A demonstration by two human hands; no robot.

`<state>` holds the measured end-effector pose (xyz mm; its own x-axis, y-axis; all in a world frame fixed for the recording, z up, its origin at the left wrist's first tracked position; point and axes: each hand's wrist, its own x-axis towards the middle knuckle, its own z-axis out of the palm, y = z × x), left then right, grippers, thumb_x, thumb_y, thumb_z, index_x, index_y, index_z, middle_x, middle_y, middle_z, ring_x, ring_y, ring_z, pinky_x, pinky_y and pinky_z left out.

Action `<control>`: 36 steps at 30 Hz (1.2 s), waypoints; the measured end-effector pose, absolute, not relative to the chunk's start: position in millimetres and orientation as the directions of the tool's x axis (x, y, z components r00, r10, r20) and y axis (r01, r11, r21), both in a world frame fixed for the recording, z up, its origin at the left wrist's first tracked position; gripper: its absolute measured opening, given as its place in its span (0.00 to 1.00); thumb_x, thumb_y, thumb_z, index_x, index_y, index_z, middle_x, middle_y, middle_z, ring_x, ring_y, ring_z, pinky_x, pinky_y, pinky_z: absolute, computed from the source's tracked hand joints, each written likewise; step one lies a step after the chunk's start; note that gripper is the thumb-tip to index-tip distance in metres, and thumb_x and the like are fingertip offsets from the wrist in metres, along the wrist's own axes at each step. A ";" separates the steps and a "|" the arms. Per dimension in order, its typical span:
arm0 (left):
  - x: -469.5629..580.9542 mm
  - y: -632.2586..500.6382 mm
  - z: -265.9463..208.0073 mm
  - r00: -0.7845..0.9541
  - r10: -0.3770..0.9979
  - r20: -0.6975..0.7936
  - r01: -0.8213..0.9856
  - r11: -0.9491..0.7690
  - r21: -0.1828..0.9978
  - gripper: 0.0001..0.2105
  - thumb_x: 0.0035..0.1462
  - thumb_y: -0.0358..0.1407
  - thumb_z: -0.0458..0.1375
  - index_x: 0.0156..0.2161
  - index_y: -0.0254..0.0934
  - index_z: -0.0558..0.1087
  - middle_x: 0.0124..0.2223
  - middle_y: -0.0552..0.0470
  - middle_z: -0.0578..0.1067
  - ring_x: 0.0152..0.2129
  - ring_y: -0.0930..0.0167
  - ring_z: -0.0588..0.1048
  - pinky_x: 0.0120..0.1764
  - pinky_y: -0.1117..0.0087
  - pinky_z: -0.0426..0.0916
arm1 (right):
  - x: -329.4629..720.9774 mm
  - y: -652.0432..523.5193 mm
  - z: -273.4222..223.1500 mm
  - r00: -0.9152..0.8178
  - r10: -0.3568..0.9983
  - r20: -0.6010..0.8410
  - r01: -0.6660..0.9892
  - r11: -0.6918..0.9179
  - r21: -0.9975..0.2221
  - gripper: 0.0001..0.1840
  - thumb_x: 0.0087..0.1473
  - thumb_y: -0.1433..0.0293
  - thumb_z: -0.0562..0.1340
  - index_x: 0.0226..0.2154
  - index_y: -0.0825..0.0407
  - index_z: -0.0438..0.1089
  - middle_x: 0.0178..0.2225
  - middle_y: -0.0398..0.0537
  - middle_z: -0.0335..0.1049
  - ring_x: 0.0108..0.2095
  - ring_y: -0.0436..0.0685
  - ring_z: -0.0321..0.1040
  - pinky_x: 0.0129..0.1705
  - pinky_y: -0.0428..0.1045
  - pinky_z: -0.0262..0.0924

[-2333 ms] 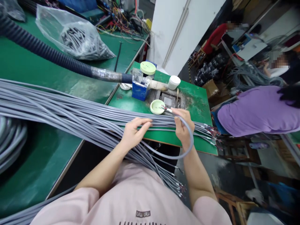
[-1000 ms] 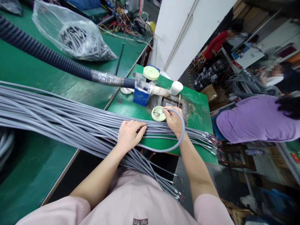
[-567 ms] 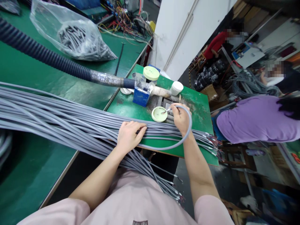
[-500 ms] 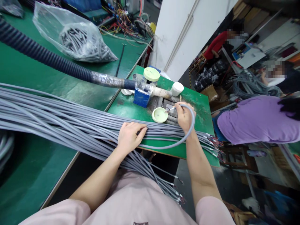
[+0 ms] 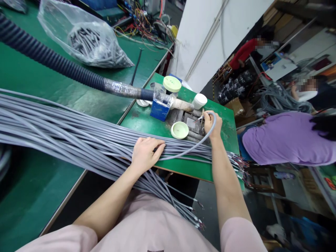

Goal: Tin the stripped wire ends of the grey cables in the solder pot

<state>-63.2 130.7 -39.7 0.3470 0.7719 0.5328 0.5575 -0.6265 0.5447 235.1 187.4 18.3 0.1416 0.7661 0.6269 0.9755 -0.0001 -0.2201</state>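
Observation:
My right hand (image 5: 213, 124) pinches the end of a grey cable (image 5: 195, 148), which loops over that hand and runs back to the left. The cable's thin stripped wires point left, over a silvery rectangular surface in a dark, stained block that looks like a solder pot (image 5: 191, 122). Whether the tips touch it I cannot tell. My left hand (image 5: 147, 152) lies across a bundle of grey cables (image 5: 86, 129), thumb apart from its fingers. Between the hands, just beyond the bundle, a shallow pale green dish (image 5: 180, 130) sits beside the pot.
A black corrugated hose (image 5: 65, 75) reaches over the bench, its nozzle near the pot against a blue block (image 5: 159, 110). A white cup (image 5: 200, 100) and a lidded jar (image 5: 172, 84) stand behind. A bag of cable pieces (image 5: 91, 45) lies left; a person in purple (image 5: 283, 140) sits right.
My right hand has moved slightly right and away from me, taking the wire tips from the pale green dish to above the silvery surface. My left hand stays on the bundle.

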 end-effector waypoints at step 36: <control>-1.9 57.2 -41.1 0.713 0.694 0.097 -0.421 0.314 0.851 0.21 0.49 0.50 0.62 0.39 0.34 0.79 0.31 0.48 0.78 0.26 0.71 0.73 0.34 0.70 0.68 | 142.0 -21.7 -16.4 -0.140 0.563 0.815 0.822 0.525 -0.222 0.19 0.57 0.69 0.59 0.52 0.39 0.67 0.44 0.47 0.76 0.47 0.62 0.69 0.42 0.63 0.70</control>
